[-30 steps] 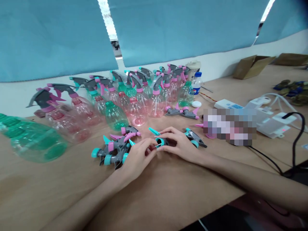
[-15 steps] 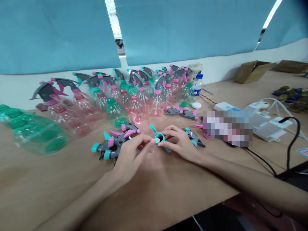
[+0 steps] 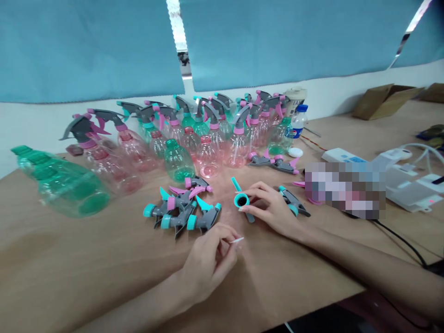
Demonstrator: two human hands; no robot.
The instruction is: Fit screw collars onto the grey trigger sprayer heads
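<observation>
Near the table's front, my left hand (image 3: 211,261) pinches a small flat white disc (image 3: 237,240) between thumb and fingers. My right hand (image 3: 268,206) grips a spray trigger head (image 3: 242,200) by its turquoise collar, the round opening facing me and dark inside. The disc is apart from that opening, lower and closer to me. Left of my hands lies a pile of loose grey spray heads (image 3: 182,208) with turquoise or pink collars. One more turquoise-collared spray head (image 3: 293,202) rests just right of my right hand.
Pink and green bottles (image 3: 208,157), many topped with spray heads, stand at the back. Green bottles (image 3: 72,185) lie at the left. Two pink spray heads (image 3: 274,163) lie behind my right hand. A power strip (image 3: 343,156), cables and an open cardboard box (image 3: 381,101) are at the right.
My left hand has drawn the white disc away from the collar's opening, toward me. My right hand still holds the spray head. The whole view has shifted slightly.
</observation>
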